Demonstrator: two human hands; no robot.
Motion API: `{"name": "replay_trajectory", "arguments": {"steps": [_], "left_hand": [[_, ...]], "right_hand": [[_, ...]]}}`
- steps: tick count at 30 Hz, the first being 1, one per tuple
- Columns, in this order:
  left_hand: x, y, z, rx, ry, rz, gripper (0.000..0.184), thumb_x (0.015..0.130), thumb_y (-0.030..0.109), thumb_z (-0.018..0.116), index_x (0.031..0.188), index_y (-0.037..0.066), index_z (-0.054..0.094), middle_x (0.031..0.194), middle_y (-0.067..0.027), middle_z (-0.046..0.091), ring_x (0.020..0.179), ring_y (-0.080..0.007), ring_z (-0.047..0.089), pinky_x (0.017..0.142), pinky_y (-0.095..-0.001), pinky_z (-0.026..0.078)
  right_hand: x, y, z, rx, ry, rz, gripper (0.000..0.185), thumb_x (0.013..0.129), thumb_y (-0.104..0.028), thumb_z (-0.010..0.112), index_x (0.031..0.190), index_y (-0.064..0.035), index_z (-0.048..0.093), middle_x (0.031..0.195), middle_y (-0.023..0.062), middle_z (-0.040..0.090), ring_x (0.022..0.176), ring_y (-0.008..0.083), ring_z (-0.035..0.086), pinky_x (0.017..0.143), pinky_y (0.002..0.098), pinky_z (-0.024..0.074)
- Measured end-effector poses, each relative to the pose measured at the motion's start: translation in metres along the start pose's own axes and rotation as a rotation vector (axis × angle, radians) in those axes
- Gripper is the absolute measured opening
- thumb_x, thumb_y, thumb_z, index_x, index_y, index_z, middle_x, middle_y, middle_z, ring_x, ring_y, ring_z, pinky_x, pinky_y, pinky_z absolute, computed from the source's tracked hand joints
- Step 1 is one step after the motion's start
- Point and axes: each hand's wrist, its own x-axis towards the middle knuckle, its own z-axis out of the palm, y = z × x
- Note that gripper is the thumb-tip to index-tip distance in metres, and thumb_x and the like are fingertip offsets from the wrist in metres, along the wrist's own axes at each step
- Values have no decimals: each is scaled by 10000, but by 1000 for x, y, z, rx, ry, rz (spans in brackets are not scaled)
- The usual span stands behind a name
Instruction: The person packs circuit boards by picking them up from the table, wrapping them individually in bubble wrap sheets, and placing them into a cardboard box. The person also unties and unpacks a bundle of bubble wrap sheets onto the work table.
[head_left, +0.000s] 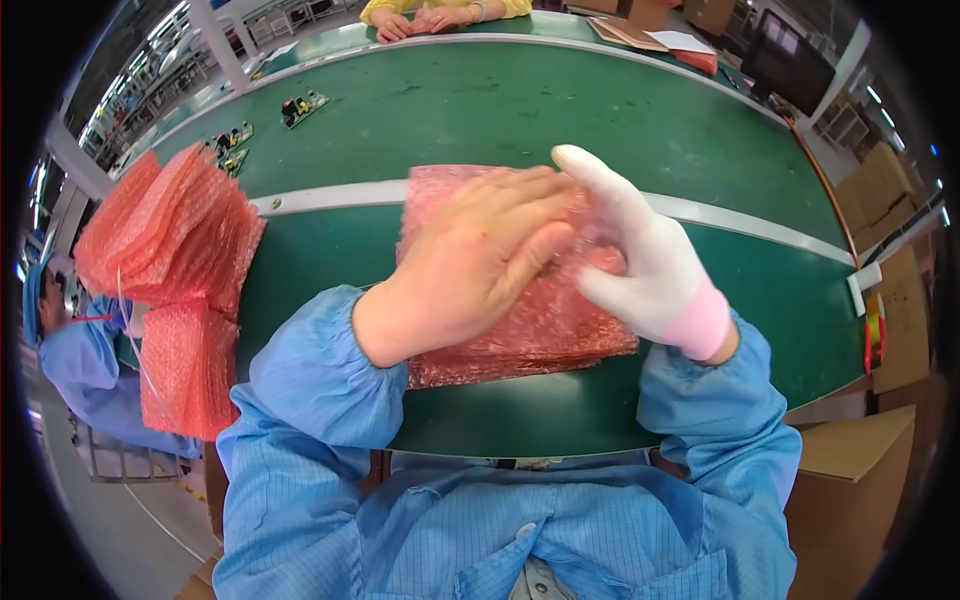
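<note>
A stack of pink bubble wrap bags (pixel 520 350) lies on the green bench in front of me. My bare left hand (pixel 470 260) is over the stack, palm down, its fingers stretched toward the upper right. My right hand (pixel 645 255), in a white glove with a pink cuff, is at the stack's right side, thumb and fingers apart. Between the two hands some pink wrap bulges up, blurred; whether either hand grips it is not clear. The left hand's fingertips overlap the wrap close to the gloved fingers.
More pink bubble wrap bags (pixel 190 240) are piled at the left. Circuit boards (pixel 303 108) lie on the green bench (pixel 400 120) beyond a metal strip. A co-worker's hands (pixel 425 20) are at the far edge. Another person (pixel 80 350) is at the left. A monitor (pixel 788 58) stands back right.
</note>
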Motion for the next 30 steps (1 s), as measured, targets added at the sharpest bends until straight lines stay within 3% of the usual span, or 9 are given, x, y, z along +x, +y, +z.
{"name": "replay_trajectory", "arguments": {"steps": [3, 6, 9, 10, 14, 20, 25, 27, 30], "left_hand": [[1, 7, -2, -185, 11, 23, 351, 1007, 174, 488, 1295, -13, 557, 1335, -194, 557, 1219, -346, 542, 1036, -407, 405], [5, 9, -22, -142, 146, 13, 387, 1029, 210, 430, 1316, -27, 536, 1335, -168, 564, 1230, -298, 537, 1061, -388, 379], [6, 11, -51, -128, 344, 30, 391, 1028, 241, 448, 1277, -38, 563, 1252, -147, 595, 1146, -231, 556, 990, -340, 407], [4, 6, -57, -137, 435, 94, 365, 1015, 245, 508, 1233, -33, 601, 1173, -130, 627, 1050, -177, 586, 903, -293, 448], [7, 5, -70, -104, 428, -32, 501, 1044, 288, 305, 1297, -86, 520, 1328, -203, 551, 1268, -293, 503, 1078, -413, 367], [4, 10, -79, -9, 491, -51, 546, 1033, 348, 302, 1324, -64, 513, 1342, -187, 549, 1294, -270, 485, 1108, -398, 342], [-1, 11, -89, -17, 484, -269, 521, 1060, 321, 270, 1354, -46, 495, 1382, -117, 525, 1295, -238, 468, 1123, -370, 341], [1, -4, -93, 69, 432, -197, 486, 1057, 298, 317, 1350, -42, 506, 1362, -118, 547, 1275, -229, 493, 1104, -356, 355], [6, -14, -84, 103, 377, -204, 446, 1049, 282, 379, 1338, -20, 536, 1331, -129, 578, 1251, -219, 524, 1078, -331, 372]], "right_hand": [[-3, -2, -8, 153, -10, 46, 549, 834, 27, 564, 1371, -56, 488, 1113, 89, 666, 947, 137, 654, 851, 283, 521], [-2, -6, -18, 68, 390, -7, 445, 859, 73, 499, 1266, -76, 595, 1078, 91, 668, 924, 154, 646, 842, 288, 516], [16, -18, -17, -522, 183, -470, 491, 796, 94, 514, 1225, -118, 627, 1081, 107, 656, 948, 257, 636, 852, 342, 512], [16, -24, -3, -530, 57, -417, 391, 768, 80, 559, 1103, -76, 689, 1171, 158, 623, 1064, 339, 588, 928, 395, 473], [14, 8, 39, -695, -410, -347, 444, 722, 32, 568, 1116, -157, 651, 1156, 114, 567, 971, 331, 592, 831, 420, 507], [-2, 7, 43, -760, -253, -294, 188, 800, -94, 586, 986, -103, 614, 959, 154, 547, 877, 338, 626, 714, 430, 529], [-74, -74, -26, -849, 356, -244, 275, 760, -104, 617, 1028, -167, 615, 887, 129, 566, 712, 315, 638, 584, 416, 542], [-115, -105, -89, -872, 458, -276, 400, 805, -118, 630, 1200, -78, 583, 1150, 183, 590, 770, 254, 648, 637, 350, 535], [-218, -143, -154, -1036, 921, -244, 406, 833, -16, 629, 1219, 8, 507, 1067, 92, 625, 885, 126, 616, 758, 254, 508]]}}
